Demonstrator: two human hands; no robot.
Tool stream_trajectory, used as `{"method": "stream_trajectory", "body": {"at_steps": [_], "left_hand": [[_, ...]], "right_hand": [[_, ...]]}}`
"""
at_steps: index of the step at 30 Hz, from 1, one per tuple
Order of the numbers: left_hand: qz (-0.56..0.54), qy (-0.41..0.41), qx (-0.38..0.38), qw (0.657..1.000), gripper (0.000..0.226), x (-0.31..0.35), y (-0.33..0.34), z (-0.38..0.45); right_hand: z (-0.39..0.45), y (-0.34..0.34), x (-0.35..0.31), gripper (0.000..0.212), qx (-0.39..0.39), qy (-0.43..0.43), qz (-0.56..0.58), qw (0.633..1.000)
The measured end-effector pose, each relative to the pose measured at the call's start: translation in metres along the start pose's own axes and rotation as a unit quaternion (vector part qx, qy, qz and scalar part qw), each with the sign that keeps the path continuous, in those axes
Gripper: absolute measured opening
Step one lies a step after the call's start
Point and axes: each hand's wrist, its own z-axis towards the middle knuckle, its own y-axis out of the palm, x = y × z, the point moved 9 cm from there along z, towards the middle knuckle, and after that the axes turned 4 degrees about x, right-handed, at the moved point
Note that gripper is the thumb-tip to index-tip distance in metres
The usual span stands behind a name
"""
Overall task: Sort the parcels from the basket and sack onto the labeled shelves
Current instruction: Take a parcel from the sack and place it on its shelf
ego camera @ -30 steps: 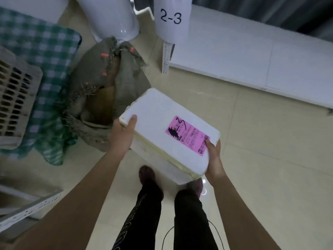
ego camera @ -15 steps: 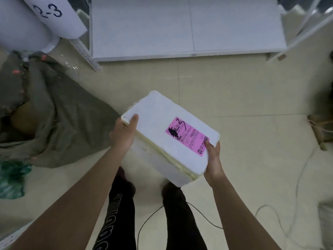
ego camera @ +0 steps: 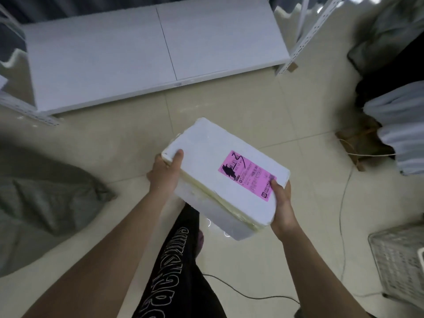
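Foam parcel: white foam box (ego camera: pixel 220 173), held at the centre of the head view above the tiled floor (ego camera: pixel 286 99), tilted so its corner at 11 o'clock sits higher than the one at 5 o'clock.
Label: pink label (ego camera: pixel 247 174) on the lid, toward 3 o'clock; the print and the black marker scrawl are too small and blurred to read.
Left hand: left hand (ego camera: pixel 164 173) grips the corner at 9 o'clock, thumb on top of the lid, fingers hidden underneath.
Right hand: right hand (ego camera: pixel 283 205) grips the edge at 4 o'clock, thumb lying on the end of the label, fingers curled under and out of sight.
Seam: yellowish tape band (ego camera: pixel 213 196) runs along the joint between lid and body.
Shelf: white bottom shelf (ego camera: pixel 103 65) at 12 o'clock, well apart from the box; no number tag shows on it.
Sack and basket: grey sack (ego camera: pixel 46 203) at 9 o'clock, mesh basket (ego camera: pixel 399 258) at 4 o'clock.
Risk, wrong shelf: the right thumb covers part of the label, so the code may be misread.
Risk, slip: both hands hold only at corners, and the tilt could let smooth foam slide toward 5 o'clock.
Risk, crushing: foam probably dents or cracks under a hard squeeze.
Risk, trip: black cable (ego camera: pixel 241 294) crosses the floor at 6 o'clock beside the person's leg (ego camera: pixel 174 260), and a pale cord (ego camera: pixel 341 214) trails at 3 o'clock.
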Motion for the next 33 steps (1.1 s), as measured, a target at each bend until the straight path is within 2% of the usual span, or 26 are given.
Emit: {"method": "stream_trajectory", "body": {"at_steps": [10, 15, 20, 23, 28, 31, 33], "left_hand": [[0.003, 0.010, 0.015, 1.000, 0.066, 0.136, 0.118, 0.060], [0.020, 0.031, 0.033, 0.999, 0.067, 0.215, 0.173, 0.068], [0.014, 0.011, 0.055, 0.998, 0.069, 0.265, 0.235, 0.075], [-0.028, -0.014, 0.077, 0.997, 0.068, 0.282, 0.272, 0.078], [-0.111, -0.041, 0.109, 0.987, 0.074, 0.295, 0.328, 0.082], [-0.181, -0.030, 0.102, 0.978, 0.090, 0.305, 0.354, 0.091], [-0.224, -0.043, 0.106, 0.968, 0.087, 0.310, 0.372, 0.109]], "right_hand": [[0.158, -0.048, -0.095, 0.062, -0.005, 0.003, -0.004, 1.000], [0.229, -0.080, -0.161, 0.060, -0.015, 0.000, 0.008, 1.000], [0.294, -0.124, -0.208, 0.062, -0.040, 0.006, -0.006, 0.999], [0.331, -0.147, -0.229, 0.062, -0.058, 0.017, -0.029, 0.998], [0.385, -0.181, -0.254, 0.049, -0.062, 0.024, -0.053, 0.996], [0.417, -0.184, -0.262, 0.059, -0.077, 0.032, -0.067, 0.994], [0.449, -0.180, -0.262, 0.065, -0.075, 0.032, -0.066, 0.994]]}}
